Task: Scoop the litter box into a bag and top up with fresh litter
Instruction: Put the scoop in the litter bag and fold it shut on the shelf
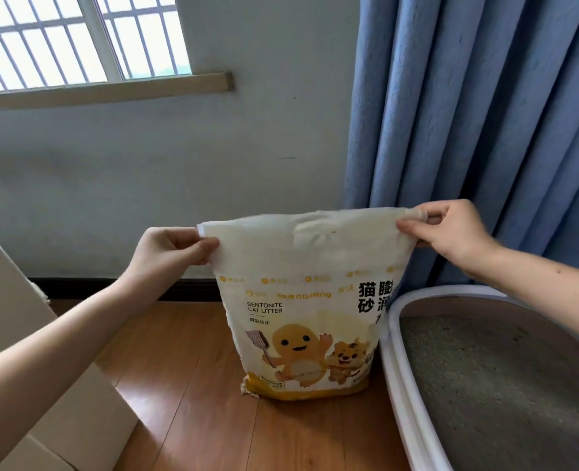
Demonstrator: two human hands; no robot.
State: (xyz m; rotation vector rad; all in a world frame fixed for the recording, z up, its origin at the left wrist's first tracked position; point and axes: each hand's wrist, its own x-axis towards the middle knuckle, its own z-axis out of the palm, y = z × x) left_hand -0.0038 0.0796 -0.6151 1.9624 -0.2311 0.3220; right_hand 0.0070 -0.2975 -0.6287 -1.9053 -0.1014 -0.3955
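Note:
A cream and yellow bag of bentonite cat litter (307,311) stands upright on the wooden floor, with cartoon figures printed on its front. My left hand (169,249) pinches the bag's top left corner. My right hand (451,232) pinches the top right corner, so the top edge is stretched flat between them. To the right of the bag lies the litter box (395,368), with a white rim and grey litter (485,385) inside. My right forearm passes above the box's far end.
A blue curtain (485,113) hangs behind the bag and the box. A white wall with a barred window (77,39) stands behind. A beige cardboard box (26,351) fills the lower left. Wooden floor (186,385) shows between that box and the bag.

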